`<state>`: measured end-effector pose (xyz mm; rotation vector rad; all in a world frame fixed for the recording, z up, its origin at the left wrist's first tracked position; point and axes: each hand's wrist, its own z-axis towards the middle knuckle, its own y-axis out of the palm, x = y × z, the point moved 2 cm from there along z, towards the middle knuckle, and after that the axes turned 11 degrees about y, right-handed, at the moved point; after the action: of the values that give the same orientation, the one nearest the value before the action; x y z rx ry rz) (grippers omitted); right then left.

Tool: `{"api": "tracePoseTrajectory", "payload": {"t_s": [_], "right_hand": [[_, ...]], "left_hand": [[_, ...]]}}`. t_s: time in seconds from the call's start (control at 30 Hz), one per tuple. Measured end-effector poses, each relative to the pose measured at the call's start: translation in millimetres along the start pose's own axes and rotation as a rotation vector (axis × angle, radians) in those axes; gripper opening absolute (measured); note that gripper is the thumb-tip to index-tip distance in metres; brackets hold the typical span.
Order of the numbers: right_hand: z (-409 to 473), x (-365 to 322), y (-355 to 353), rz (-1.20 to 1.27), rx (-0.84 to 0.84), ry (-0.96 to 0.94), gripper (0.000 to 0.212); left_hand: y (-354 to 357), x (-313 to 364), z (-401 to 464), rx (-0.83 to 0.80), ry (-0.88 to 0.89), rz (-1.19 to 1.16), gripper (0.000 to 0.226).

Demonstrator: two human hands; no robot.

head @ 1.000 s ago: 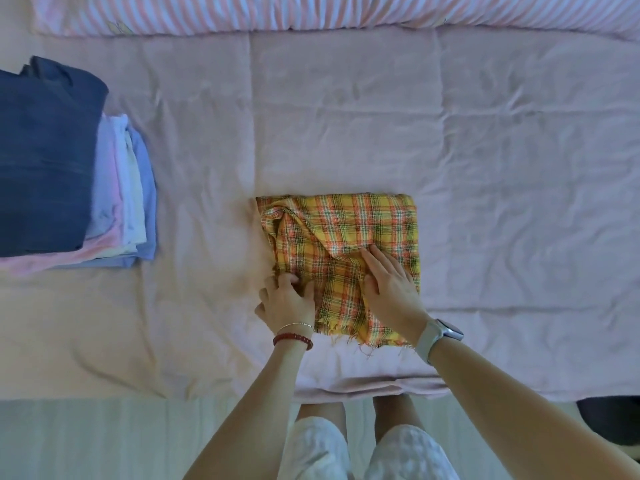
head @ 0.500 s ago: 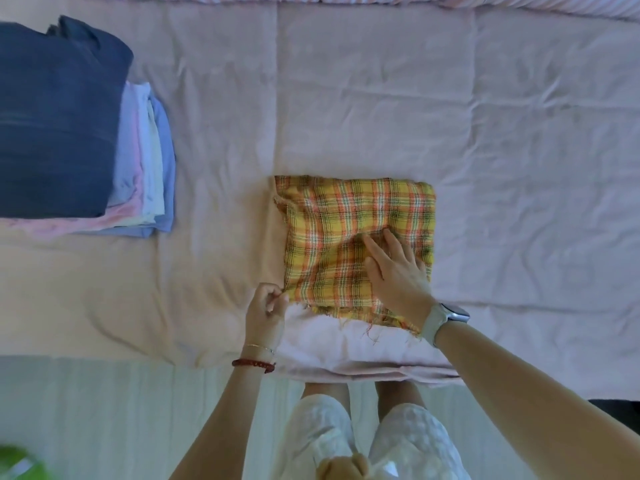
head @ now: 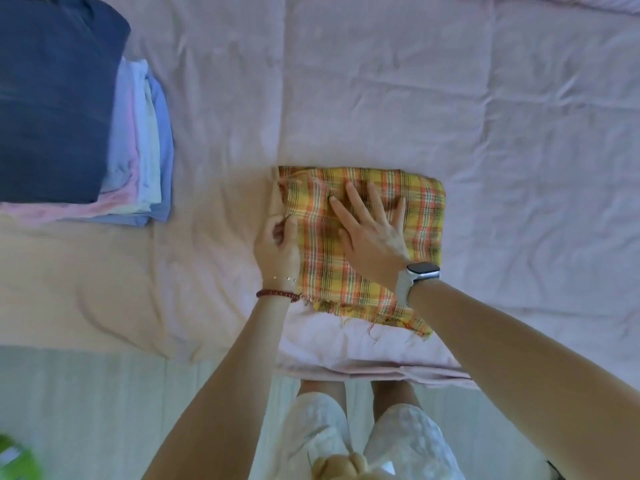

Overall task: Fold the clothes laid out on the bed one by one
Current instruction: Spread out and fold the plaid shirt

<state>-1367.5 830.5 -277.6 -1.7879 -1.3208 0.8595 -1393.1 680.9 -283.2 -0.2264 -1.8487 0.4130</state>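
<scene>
A yellow and orange plaid cloth (head: pixel 420 216), folded into a rough square with a frayed near edge, lies on the pink bed sheet (head: pixel 381 98) close to the bed's front edge. My right hand (head: pixel 370 230) lies flat on top of the cloth with its fingers spread. My left hand (head: pixel 277 247) is at the cloth's left edge, its fingers curled and pinching that edge. A stack of folded clothes (head: pixel 138 150) with a dark navy garment (head: pixel 52 98) on top sits at the far left of the bed.
The bed's front edge (head: pixel 363 370) runs just below the plaid cloth, with pale floor (head: pixel 86 410) beyond it. My legs in white shorts (head: pixel 398 441) stand against the bed. A striped cover (head: pixel 588 1) shows at the top right.
My right hand slid farther up onto the plaid cloth and spread flat. My left hand moved up along the cloth's left edge and pinches it. The view shifted down.
</scene>
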Motion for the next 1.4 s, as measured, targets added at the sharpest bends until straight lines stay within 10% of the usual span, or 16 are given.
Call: {"api": "tracePoseTrajectory", "payload": {"t_s": [0.27,0.37,0.5,0.7,0.83,0.93,1.03,1.2,1.4], "right_hand": [[12,4,12,-0.001,-0.068,0.076,0.055],[6,7,16,-0.033,-0.036,0.041,0.056],[-3,8,22,-0.054,0.004,0.026,0.055],[-24,15,25,-0.023,0.039,0.040,0.054],[-45,19,27,0.096,0.180,0.064,0.049],[-62,27,41,0.094,0.206,0.137,0.050],[-78,38,65,-0.007,0.132,0.101,0.051],[-100,68,76,-0.103,0.093,-0.090,0.051],[-112,113,45,0.380,0.249,0.007,0.036]], "left_hand": [[-4,-1,18,-0.106,-0.407,-0.299,0.029],[8,11,54,-0.248,-0.202,0.043,0.047],[19,19,74,-0.039,0.172,0.260,0.023],[4,4,75,0.157,-0.035,0.487,0.024],[9,26,34,0.033,0.608,0.649,0.029],[34,11,-18,-0.388,0.876,0.812,0.038],[31,-34,-26,-0.663,0.618,1.034,0.052],[11,-71,-3,-0.629,0.356,1.123,0.067],[19,-43,-4,-0.264,0.181,0.619,0.061]]}}
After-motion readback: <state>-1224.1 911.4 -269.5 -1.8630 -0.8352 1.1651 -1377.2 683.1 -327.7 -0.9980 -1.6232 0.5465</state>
